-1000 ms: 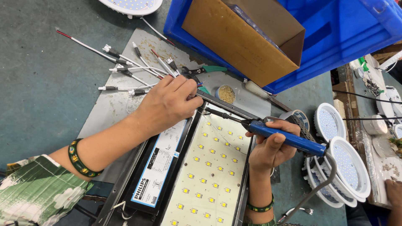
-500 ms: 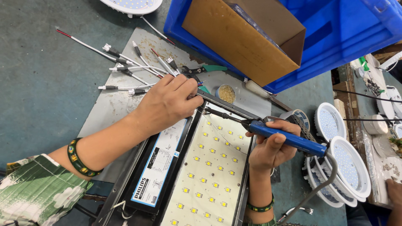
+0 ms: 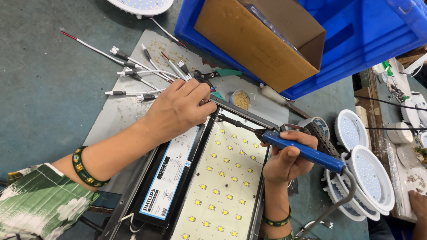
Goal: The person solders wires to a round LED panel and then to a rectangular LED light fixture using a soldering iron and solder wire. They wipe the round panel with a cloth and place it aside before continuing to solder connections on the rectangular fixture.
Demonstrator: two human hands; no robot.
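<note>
Right hand (image 3: 284, 162) fingers gripped blue soldering iron (image 3: 302, 151), tip over LED panel (image 3: 224, 182); left hand (image 3: 178, 109) fingers pinched wires at panel's top corner.

The LED panel (image 3: 222, 178) lies on the counter (image 3: 44, 89), driver box (image 3: 171, 175) at its left, round lamps (image 3: 360, 173) right, crate (image 3: 356, 35) behind

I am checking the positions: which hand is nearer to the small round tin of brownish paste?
Left. The left hand has its fingertips just beside the small round tin, at the panel's top edge. The right hand holds the blue soldering iron lower down, farther away.
</note>
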